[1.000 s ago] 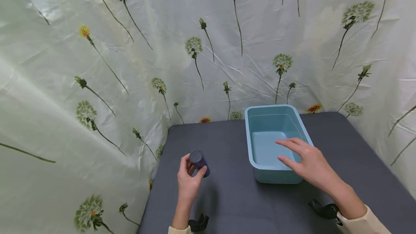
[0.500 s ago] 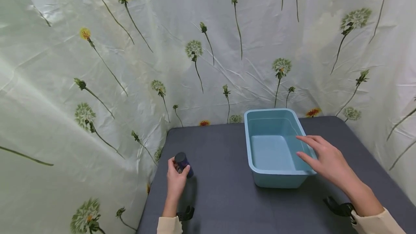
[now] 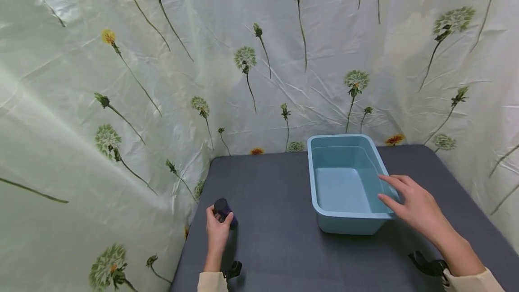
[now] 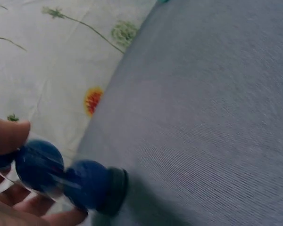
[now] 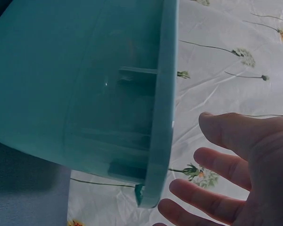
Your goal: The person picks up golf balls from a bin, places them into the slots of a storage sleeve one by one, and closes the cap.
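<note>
My left hand (image 3: 218,226) grips a clear tube of blue balls (image 3: 225,211) between thumb and fingers, near the left side of the dark table. The tube leans a little, with a black cap on its upper end. In the left wrist view, round blue balls (image 4: 40,165) show through its wall, and the dark cap (image 4: 114,190) at its other end is close over the cloth. My right hand (image 3: 417,206) hovers at the right rim of a light blue plastic bin (image 3: 316,184), fingers spread and holding nothing. From the right wrist view, its fingertips point at the bin's rim (image 5: 164,108).
A dark grey cloth (image 3: 279,256) covers the table. Behind and to the left, a pale curtain (image 3: 162,71) printed with dandelions hangs along the table's edges. The bin stands towards the back right, with nothing visible inside.
My left hand has carried the tube left and down towards the table. My right hand has drawn back rightward from over the bin to its right rim.
</note>
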Tool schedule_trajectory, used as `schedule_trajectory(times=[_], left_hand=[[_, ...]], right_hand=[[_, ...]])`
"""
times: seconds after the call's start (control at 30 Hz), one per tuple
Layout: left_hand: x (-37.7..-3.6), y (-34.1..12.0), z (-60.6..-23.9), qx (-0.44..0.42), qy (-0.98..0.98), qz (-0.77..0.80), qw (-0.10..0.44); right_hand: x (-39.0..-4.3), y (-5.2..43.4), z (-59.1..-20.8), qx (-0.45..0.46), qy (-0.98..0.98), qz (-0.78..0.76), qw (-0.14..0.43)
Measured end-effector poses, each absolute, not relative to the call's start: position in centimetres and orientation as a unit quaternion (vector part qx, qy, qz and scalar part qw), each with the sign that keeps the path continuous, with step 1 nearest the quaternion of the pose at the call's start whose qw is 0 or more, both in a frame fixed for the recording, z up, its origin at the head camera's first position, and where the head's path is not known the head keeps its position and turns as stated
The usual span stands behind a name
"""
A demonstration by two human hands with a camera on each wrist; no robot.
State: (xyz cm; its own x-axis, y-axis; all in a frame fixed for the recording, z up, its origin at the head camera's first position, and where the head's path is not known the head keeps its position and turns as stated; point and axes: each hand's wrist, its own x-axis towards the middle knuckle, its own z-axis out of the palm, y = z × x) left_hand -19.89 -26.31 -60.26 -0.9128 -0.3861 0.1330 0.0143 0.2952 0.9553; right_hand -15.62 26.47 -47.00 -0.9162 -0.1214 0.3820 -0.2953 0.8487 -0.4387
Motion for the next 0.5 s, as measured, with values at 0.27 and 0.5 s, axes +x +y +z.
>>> schedule_trajectory(times=[0.27, 0.5], left_hand=[[-20.0, -26.0, -60.6, 0.125, -0.806, -0.549, 0.18], [-19.6, -25.3, -58.2, 0.085, -0.842, -0.483, 0.226]], right_hand=[[-15.7, 26.8, -47.2, 0.102, -0.946, 0.261, 0.162], [-15.6, 27.6, -46.9, 0.098, -0.947, 0.26, 0.16]])
